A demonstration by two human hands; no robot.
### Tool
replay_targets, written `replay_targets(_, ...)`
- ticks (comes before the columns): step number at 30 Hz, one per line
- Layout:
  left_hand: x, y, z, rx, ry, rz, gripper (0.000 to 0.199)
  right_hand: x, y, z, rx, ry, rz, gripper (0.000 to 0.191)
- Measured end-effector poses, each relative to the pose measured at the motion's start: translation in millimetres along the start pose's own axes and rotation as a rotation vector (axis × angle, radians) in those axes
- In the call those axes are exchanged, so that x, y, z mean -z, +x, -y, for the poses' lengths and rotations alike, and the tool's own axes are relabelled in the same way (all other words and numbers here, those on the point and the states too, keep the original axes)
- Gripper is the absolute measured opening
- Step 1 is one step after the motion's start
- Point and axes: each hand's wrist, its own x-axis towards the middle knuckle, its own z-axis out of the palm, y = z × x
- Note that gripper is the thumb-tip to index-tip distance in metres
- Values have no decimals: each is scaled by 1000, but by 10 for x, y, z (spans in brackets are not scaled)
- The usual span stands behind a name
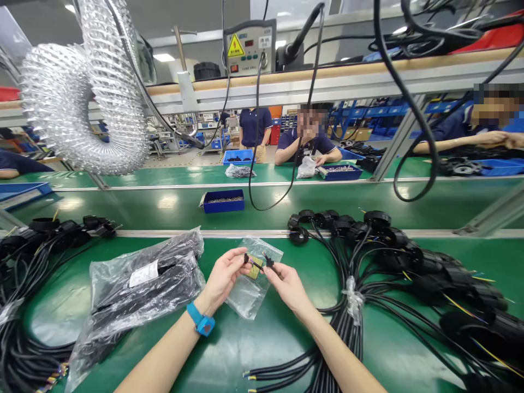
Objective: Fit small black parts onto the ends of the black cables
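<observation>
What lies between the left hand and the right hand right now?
In the head view, a clear bag with a yellowish piece shows between the left hand and right hand, beneath the small black parts they hold.

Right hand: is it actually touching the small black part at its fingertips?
Touching. The head view shows the right hand pinching the small black part between thumb and fingers, with no gap visible.

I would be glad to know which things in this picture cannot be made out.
All in the head view:
- Exact shape of the black pieces: too small, partly covered by fingers of the left hand and right hand.
- Print on the white label: too small, under creased plastic.
- Standing person's head: hidden by the shelf rail.
- Left-side cables: cut off by left and bottom edges.
</observation>
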Motion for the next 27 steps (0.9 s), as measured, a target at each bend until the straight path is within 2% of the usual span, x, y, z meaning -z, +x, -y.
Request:
replay_targets(3,14,-18,68,57,-105,19,45,-1,-11,-10,-6,0,20,38)
replay_targets(8,48,-39,44,63,-137,-2,40,-19,-24,-15,-29,-27,17,38)
replay_targets(13,72,-53,42,28,-43,26,37,-22,-27,1,-35,-60,11,38)
replay_targets(20,74,-75,40,-52,234,80,38,-39,-62,62,-24,-67,32,37)
replay_targets(23,75,-67,44,-17,245,90,41,-42,-62,50,-21,-128,23,38)
replay_targets(27,83,-54,79,45,209,39,46,-34,-39,3,-28,-173,19,41)
